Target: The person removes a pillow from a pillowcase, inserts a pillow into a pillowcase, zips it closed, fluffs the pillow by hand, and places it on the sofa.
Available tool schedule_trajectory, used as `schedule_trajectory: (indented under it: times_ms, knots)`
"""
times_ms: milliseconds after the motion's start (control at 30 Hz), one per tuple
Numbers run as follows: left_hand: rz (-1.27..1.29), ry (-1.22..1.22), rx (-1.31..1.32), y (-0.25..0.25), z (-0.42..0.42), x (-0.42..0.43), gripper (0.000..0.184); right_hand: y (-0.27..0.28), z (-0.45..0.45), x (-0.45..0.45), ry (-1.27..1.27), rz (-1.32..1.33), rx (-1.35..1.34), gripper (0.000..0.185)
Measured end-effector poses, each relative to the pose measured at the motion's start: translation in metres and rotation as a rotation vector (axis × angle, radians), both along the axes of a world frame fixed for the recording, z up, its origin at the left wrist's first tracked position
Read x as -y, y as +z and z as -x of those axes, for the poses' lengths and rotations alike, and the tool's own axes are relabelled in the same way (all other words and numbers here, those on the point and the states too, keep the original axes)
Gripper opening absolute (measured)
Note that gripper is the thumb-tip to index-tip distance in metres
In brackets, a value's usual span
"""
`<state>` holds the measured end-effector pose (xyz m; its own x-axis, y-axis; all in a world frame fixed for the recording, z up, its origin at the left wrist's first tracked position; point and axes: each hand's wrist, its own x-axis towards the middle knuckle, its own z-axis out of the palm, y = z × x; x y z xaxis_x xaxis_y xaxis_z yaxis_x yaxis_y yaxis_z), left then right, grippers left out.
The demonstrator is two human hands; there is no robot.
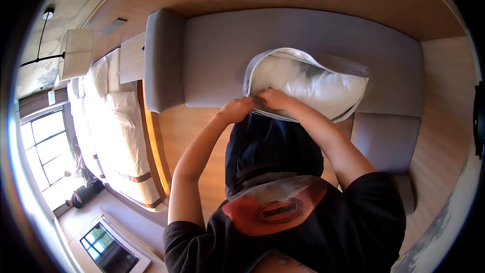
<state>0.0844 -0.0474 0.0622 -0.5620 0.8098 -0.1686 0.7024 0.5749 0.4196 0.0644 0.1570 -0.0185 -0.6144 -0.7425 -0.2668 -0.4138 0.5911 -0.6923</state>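
Observation:
A grey cushion cover (pixel 248 78) lies gaping on the front of the sofa, close to my body. Inside it is a shiny white cushion insert (pixel 308 81), largely exposed through the long opening. My left hand (pixel 237 110) is closed on the cover's edge at the left corner of the opening. Just to its right, my right hand (pixel 274 99) reaches into the opening, fingers curled at the left end of the insert. Its fingertips are partly hidden, and the underside of the cover is out of sight.
The grey sofa (pixel 217 60) has an armrest (pixel 164 60) on the left and a separate seat section (pixel 386 139) on the right. Further left are a white-covered bed (pixel 118 126), a hanging lamp (pixel 77 54) and a wall screen (pixel 108 250). A person (pixel 87 193) is near the window.

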Motion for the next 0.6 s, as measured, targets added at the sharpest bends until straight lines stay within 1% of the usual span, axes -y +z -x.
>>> schedule_trajectory:
  times_ms: [67,167,200,300,400,467,500,533,567,600]
  knots:
    - [0.055,0.018,0.006,-0.01,0.001,0.003,0.011,0.012,-0.004,-0.015,-0.202,0.288,0.073,0.024]
    - [0.134,0.079,-0.004,-0.007,0.011,-0.009,0.015,0.029,-0.014,-0.067,-0.239,0.301,-0.088,0.022]
    - [0.14,0.077,0.001,-0.005,0.016,-0.014,0.022,0.031,-0.019,-0.083,-0.228,0.338,-0.204,0.023]
    - [0.307,0.018,-0.054,0.0,0.028,-0.037,0.028,0.044,-0.032,-0.126,-0.288,0.333,-0.438,0.023]
    - [0.336,0.036,-0.119,-0.006,0.034,-0.062,0.034,0.057,-0.043,-0.155,-0.525,0.242,-0.58,0.026]
    - [0.278,0.048,-0.185,-0.015,0.036,-0.086,0.034,0.067,-0.051,-0.18,-0.643,0.156,-0.713,0.029]
    - [0.248,0.052,-0.218,-0.013,0.036,-0.103,0.034,0.067,-0.056,-0.19,-0.775,0.113,-0.732,0.029]
    - [0.197,0.075,-0.159,-0.011,0.038,-0.12,0.042,0.065,-0.06,-0.202,-0.908,0.07,-0.751,0.03]
    - [0.086,0.085,-0.155,-0.008,0.039,-0.14,0.045,0.063,-0.066,-0.213,-1.041,0.025,-0.769,0.031]
    - [-0.025,0.094,-0.148,-0.003,0.039,-0.159,0.05,0.062,-0.071,-0.222,-1.1,-0.04,-0.792,0.033]
